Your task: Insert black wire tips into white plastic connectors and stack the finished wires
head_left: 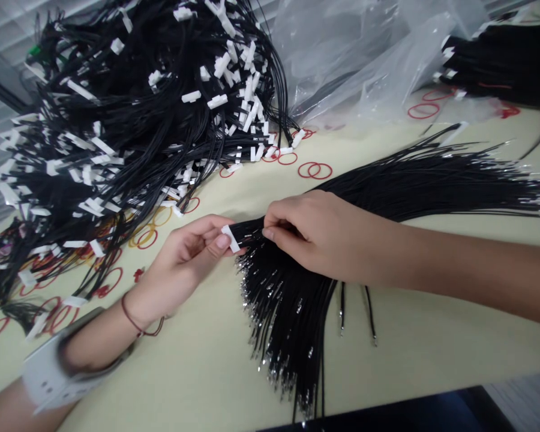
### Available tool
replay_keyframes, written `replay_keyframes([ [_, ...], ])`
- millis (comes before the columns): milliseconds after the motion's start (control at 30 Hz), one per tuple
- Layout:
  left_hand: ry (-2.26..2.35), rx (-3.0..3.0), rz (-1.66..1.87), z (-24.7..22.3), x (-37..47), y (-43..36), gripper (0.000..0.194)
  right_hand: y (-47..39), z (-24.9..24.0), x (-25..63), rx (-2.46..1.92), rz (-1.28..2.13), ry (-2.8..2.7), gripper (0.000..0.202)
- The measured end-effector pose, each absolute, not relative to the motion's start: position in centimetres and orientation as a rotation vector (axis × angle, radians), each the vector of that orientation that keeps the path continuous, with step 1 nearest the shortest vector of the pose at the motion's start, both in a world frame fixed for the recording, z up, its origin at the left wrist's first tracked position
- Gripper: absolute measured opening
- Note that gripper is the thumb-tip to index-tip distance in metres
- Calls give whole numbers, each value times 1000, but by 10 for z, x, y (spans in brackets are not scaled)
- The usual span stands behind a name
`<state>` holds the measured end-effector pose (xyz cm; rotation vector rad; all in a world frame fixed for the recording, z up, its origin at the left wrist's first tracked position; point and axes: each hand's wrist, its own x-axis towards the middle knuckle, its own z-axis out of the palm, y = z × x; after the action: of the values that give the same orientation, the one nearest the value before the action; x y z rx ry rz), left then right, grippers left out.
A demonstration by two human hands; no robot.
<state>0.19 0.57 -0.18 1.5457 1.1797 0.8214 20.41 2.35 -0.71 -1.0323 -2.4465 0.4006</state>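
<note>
So the left hand (184,258) has a small white connector housing (231,239) pinched between thumb and fingers, with the thumb flat on its face. Black wires (288,312) run from the housing toward the right hand (326,237), which sits just beside it, palm down over the bunch. Its thumb and curled fingers are closed on the wires near the housing, though exactly how many are in that pinch is hidden. The two hands are close but not touching.

Below the right hand the wires fan out, tipped with shiny crimp terminals (299,307), and two loose ends poke out by the wrist. Behind that forearm, a long wire bundle (396,183) stretches off to the right, with more metal tips at its far end.

The left wrist has a thin cord bracelet (132,318) and a pale watch strap (49,375).

Further out on the pale yellow tabletop (184,378), there's a huge heap of finished-looking harnesses (153,90) with white connectors at upper left, red rubber bands (315,171) scattered around, a clear plastic bag (342,60) at the back, and another dark bundle (504,63) at upper right.
</note>
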Motion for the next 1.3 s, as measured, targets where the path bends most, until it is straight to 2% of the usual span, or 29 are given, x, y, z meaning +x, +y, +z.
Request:
replay_keyframes([
  [333, 1189, 1728, 774, 3, 4, 5, 9, 21, -9, 200, -979, 460, -2446, 20],
  [600, 1193, 1600, 797, 1, 4, 6, 8, 16, -12, 195, -955, 440, -2401, 18],
  [767, 1177, 1550, 805, -1, 2, 5, 11, 17, -9, 196, -906, 193, -2256, 15],
  [967, 1195, 1596, 785, -1, 1, 6, 12, 18, -12, 199, -801, -85, -2480, 18],
  [1300, 1198, 1605, 809, 1, 4, 6, 6, 16, -12, 197, -815, -124, -2545, 20],
])
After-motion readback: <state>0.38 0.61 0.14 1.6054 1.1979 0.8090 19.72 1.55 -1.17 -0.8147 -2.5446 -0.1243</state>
